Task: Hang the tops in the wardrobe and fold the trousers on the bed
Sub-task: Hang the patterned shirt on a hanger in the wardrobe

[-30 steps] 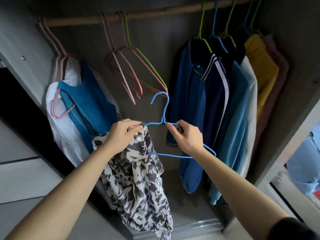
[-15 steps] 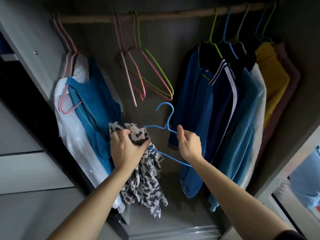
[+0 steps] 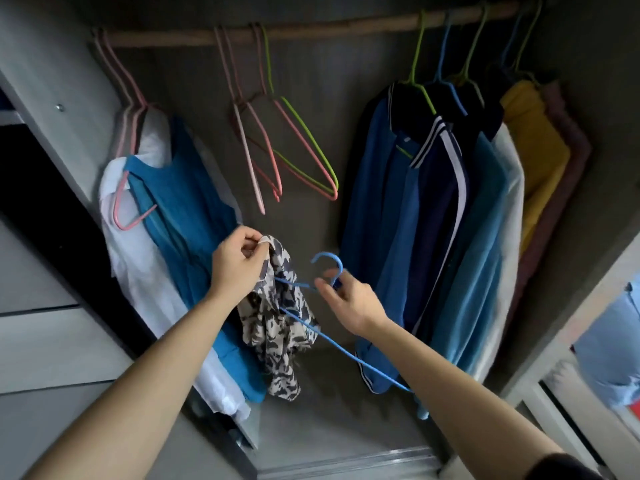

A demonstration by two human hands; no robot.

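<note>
I look into an open wardrobe. My left hand [image 3: 237, 263] pinches the neck of a black-and-white patterned top [image 3: 277, 327], which hangs down in folds below it. My right hand [image 3: 349, 299] grips a blue wire hanger [image 3: 327, 259] just below its hook. The hanger's left arm runs into the top's fabric, and its lower bar slants down to the right under my right forearm. The wooden rail [image 3: 311, 31] runs across the top of the wardrobe, well above both hands.
Several empty pink and green hangers [image 3: 277, 147] dangle from the rail's middle. A teal top over white garments [image 3: 180, 216] hangs at left. Blue, navy, white, yellow and mauve tops [image 3: 450, 220] fill the right. Grey drawer fronts [image 3: 38, 341] stand at left.
The camera has tilted up, so the hands sit lower in the view. My right hand slid from the hanger's shoulder to just under its hook. My left hand shifted its grip to the top's neck.
</note>
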